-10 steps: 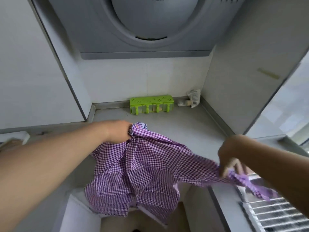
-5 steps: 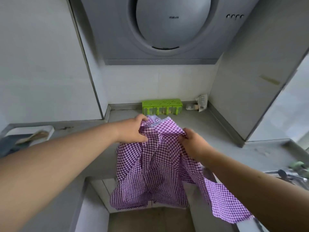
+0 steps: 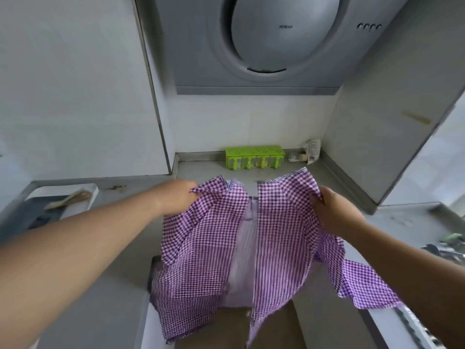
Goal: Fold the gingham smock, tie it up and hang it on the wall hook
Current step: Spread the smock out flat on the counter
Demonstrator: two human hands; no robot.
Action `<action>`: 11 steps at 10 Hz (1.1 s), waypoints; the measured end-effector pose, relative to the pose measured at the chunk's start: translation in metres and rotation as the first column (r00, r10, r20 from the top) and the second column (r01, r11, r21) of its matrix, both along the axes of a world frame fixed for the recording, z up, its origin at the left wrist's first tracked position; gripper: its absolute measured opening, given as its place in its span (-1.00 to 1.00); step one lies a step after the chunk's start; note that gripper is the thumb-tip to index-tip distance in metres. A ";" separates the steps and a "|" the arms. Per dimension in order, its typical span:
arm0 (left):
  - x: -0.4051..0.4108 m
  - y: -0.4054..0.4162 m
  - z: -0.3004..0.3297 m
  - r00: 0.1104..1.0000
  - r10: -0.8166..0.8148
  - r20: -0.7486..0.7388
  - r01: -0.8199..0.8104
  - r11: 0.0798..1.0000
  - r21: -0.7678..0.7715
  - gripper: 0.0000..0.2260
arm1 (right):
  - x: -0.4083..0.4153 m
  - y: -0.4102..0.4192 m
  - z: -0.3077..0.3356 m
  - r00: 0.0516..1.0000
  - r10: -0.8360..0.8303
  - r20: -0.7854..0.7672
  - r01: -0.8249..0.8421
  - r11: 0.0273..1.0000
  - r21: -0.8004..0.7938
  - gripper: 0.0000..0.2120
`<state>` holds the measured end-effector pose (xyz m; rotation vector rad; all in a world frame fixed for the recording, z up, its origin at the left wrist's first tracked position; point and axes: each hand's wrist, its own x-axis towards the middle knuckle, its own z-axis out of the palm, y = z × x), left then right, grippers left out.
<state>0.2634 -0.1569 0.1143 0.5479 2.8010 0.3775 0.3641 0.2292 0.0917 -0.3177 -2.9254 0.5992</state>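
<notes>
The purple and white gingham smock (image 3: pixel 214 248) hangs spread open in front of me, its two front panels parted down the middle and its hem below the counter edge. My left hand (image 3: pixel 180 199) grips the smock's upper left shoulder. My right hand (image 3: pixel 334 210) grips the upper right shoulder. One sleeve or strap end (image 3: pixel 370 288) trails off to the lower right. No wall hook is in view.
A grey counter (image 3: pixel 201 172) runs into a recess under a range hood (image 3: pixel 274 44). A green compartment box (image 3: pixel 254 157) and a small packet (image 3: pixel 312 151) stand at the back wall. A white tray (image 3: pixel 63 200) lies at left; a sink area (image 3: pixel 448 245) at right.
My hands moved apart along the smock's top, spreading it open from a bunched hold. Earlier my right hand held a far end at lower right, then came up to the collar.
</notes>
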 end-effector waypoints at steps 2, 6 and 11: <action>0.030 -0.002 -0.019 0.963 -0.073 0.258 0.124 0.974 -0.188 -0.47 | 0.024 -0.028 -0.022 0.935 0.144 0.323 -0.144 0.989 -0.026 -0.56; 0.031 0.014 0.017 0.785 0.446 -0.429 -0.116 0.787 0.606 -0.79 | 0.002 -0.019 0.036 0.816 -0.241 -0.525 0.121 0.960 -0.253 -0.93; 0.114 0.064 -0.055 0.927 -0.093 0.364 0.195 0.947 -0.255 -0.76 | 0.063 0.029 -0.042 0.709 0.382 0.594 -0.492 0.870 0.028 -0.76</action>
